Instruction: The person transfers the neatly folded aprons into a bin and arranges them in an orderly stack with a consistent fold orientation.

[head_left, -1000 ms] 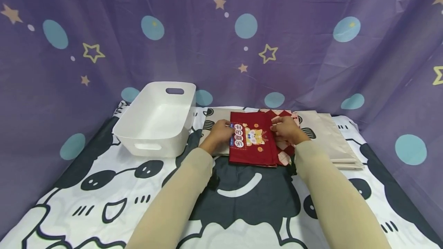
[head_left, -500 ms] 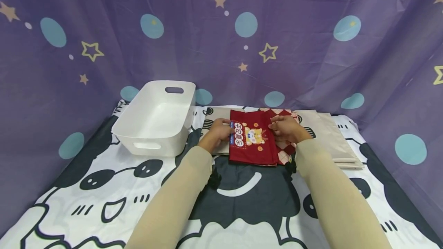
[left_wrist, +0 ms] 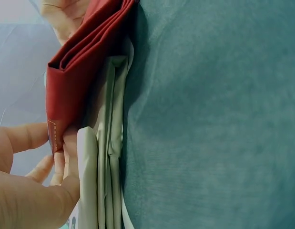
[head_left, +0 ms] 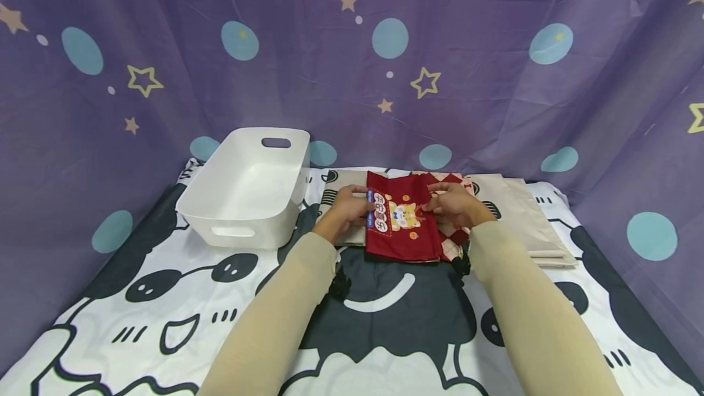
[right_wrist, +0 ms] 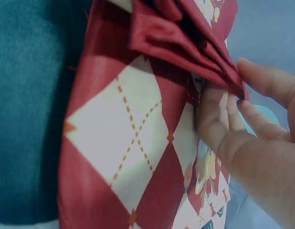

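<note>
Chinese characters (head_left: 380, 212) reading 平安喜乐 ran sideways beside a cartoon animal (head_left: 404, 216) on the folded red cloth (head_left: 404, 246). The left hand (head_left: 346, 211) and right hand (head_left: 458, 206) pinched its opposite edges above smooth beige cloth (head_left: 354, 238) and diamond-patterned cloth (right_wrist: 123, 129), right of a white plastic basket (head_left: 272, 232).

Red cloth (head_left: 404, 240), folded in layers, print up: orange-white cartoon animal, lettering at end nearer white bin (head_left: 275, 231). Pinched at both sides, right of bin.

Purple curtain (head_left: 324, 72) (star-printed) behind
</note>
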Available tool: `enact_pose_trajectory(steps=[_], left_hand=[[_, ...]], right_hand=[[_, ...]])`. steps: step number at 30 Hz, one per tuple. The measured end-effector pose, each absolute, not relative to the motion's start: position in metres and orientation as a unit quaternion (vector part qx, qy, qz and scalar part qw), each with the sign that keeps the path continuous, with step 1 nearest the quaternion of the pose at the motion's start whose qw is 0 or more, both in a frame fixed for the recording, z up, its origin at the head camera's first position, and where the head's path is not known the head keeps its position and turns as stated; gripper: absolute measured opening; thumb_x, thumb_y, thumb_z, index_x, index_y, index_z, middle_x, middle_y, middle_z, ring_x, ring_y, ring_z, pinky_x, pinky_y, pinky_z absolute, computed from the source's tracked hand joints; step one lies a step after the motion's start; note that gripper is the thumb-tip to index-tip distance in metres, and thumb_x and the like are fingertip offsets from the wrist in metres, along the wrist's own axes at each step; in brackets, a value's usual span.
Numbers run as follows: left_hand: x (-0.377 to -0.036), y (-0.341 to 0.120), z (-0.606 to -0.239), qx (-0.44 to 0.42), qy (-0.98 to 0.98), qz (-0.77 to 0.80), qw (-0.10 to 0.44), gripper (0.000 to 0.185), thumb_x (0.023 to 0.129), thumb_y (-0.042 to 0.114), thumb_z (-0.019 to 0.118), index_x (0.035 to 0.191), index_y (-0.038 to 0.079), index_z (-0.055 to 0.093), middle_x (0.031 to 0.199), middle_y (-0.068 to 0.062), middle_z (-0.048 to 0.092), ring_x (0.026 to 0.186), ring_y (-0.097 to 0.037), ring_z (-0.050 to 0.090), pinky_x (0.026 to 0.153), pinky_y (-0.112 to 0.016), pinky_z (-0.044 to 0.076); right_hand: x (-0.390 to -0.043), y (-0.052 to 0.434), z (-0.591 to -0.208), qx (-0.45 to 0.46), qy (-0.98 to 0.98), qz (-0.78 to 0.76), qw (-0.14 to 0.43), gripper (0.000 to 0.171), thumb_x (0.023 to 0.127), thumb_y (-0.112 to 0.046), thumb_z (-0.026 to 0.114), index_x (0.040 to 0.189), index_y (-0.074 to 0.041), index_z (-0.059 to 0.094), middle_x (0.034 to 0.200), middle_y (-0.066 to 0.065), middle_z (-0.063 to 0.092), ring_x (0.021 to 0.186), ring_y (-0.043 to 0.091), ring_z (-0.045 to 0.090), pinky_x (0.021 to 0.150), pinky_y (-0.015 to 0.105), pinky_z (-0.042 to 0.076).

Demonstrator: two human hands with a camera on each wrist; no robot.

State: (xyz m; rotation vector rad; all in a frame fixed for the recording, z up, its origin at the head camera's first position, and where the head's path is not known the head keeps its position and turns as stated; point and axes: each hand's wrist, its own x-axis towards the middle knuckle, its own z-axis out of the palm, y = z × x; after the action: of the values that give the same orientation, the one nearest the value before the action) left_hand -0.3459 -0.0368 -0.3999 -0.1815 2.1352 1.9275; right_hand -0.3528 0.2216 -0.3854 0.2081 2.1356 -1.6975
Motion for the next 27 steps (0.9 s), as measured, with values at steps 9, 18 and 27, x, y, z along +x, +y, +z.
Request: enact_pose_trajectory(steps=[9, 18, 27], left_hand=[[-0.3456, -0.0369, -0.3998, -0.071, 0.726, 0.674, 0.12, 0.049, 0.091, -0.007, 0.067, 0.138, 0.004, 0.055, 0.118, -0.021, 0.067, 0.095, -0.028, 0.072, 0.075, -0.039, 0.062], [-0.3463, -0.0392, -0.4028, -0.06, 0.717, 0.685, 0.118, 0.049, 0.094, -0.006, 0.064, 0.141, 0.004, 0.053, 0.123, -0.021, 0.066, 0.091, -0.025, 0.069, 0.071, -0.037, 0.062], [-0.3451, -0.0394, -0.3979, -0.052, 0.706, 0.698, 0.11, 0.052, 0.094, -0.008, 0.062, 0.143, 0.004, 0.05, 0.126, -0.018, 0.063, 0.09, -0.024, 0.067, 0.07, -0.038, 0.062]], right_hand=[[-0.3528, 0.221, -0.3845, 0.027, 0.779, -0.592, 0.202, 0.074, 0.093, 0.003, 0.062, 0.159, -0.004, 0.029, 0.154, 0.024, 0.039, 0.127, 0.036, 0.049, 0.11, 0.05, 0.044], [-0.3508, 0.2222, -0.3851, 0.024, 0.776, -0.607, 0.17, 0.074, 0.093, 0.002, 0.062, 0.16, -0.007, 0.031, 0.155, 0.024, 0.038, 0.133, 0.041, 0.042, 0.112, 0.056, 0.039], [-0.3517, 0.225, -0.386, 0.002, 0.78, -0.611, 0.133, 0.073, 0.093, 0.004, 0.063, 0.16, -0.012, 0.036, 0.137, 0.021, 0.049, 0.121, 0.033, 0.053, 0.088, 0.037, 0.057]])
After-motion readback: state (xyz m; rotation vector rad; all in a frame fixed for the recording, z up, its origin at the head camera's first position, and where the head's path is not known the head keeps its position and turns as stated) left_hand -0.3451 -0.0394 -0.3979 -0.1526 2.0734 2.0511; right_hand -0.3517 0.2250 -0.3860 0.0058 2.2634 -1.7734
